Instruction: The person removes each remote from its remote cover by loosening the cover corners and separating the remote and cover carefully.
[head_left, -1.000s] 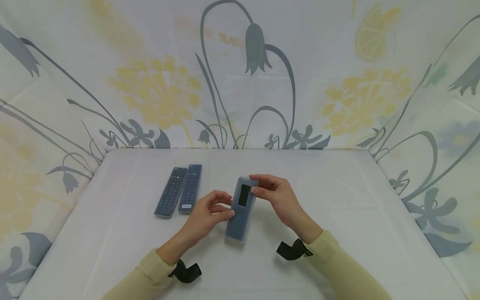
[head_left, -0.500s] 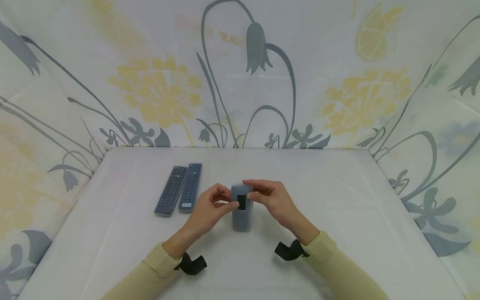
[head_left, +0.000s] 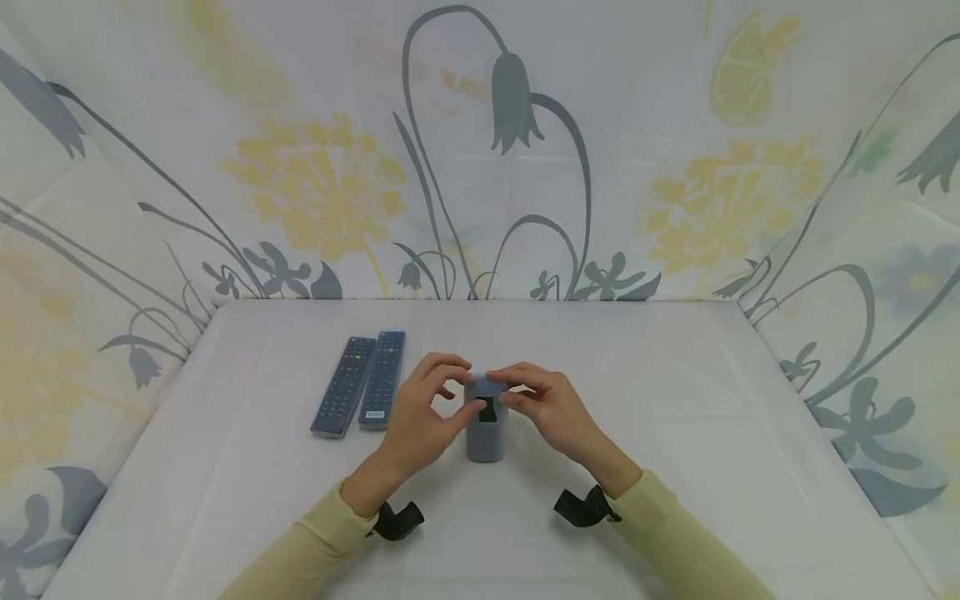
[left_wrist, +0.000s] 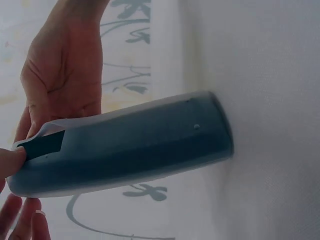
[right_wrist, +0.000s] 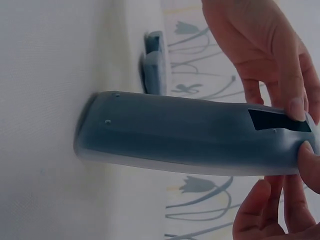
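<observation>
A remote control in a translucent bluish cover stands on its end on the white table, its back with a dark rectangular opening facing the wearer. My left hand pinches its upper end, thumb on the dark opening and fingertips at the top edge. From the other side my right hand holds the same end between thumb and fingers. In the right wrist view the remote's lower end rests against the table. Its button side is hidden.
Two more covered remotes, one on the left and one beside it, lie button side up left of the hands. A floral cloth walls the white table at the back and sides. A black strap piece hangs at each wrist.
The remote has gone from leaning, held at its side and top, to standing upright on the table. My left hand has moved up to its top end; the right has shifted slightly.
</observation>
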